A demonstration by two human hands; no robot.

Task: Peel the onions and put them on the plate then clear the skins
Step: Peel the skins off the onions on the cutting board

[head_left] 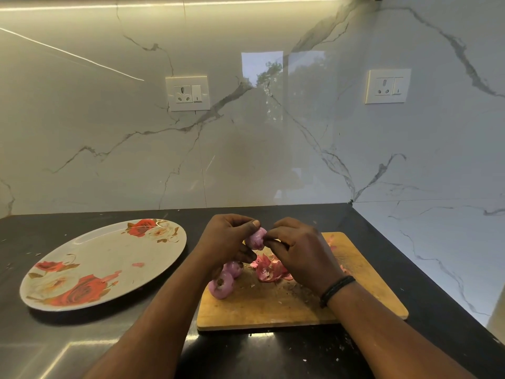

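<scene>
Peeling step: your left hand (pixel 226 239) grips the onion (pixel 256 238); right hand (pixel 297 250) fingers pinch its skin. Next, strip, then plate (pixel 90 258).

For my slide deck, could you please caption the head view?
Both hands peel an onion above the cutting board; the floral plate holds no onions.

My left hand (pixel 226 239) covers part of the held onion (pixel 256 238) and the top of a second onion (pixel 234 268) on the board (pixel 273 305). Right hand (pixel 297 255) hides some skins (pixel 269 269). Forearms cut off at bottom edge.
</scene>
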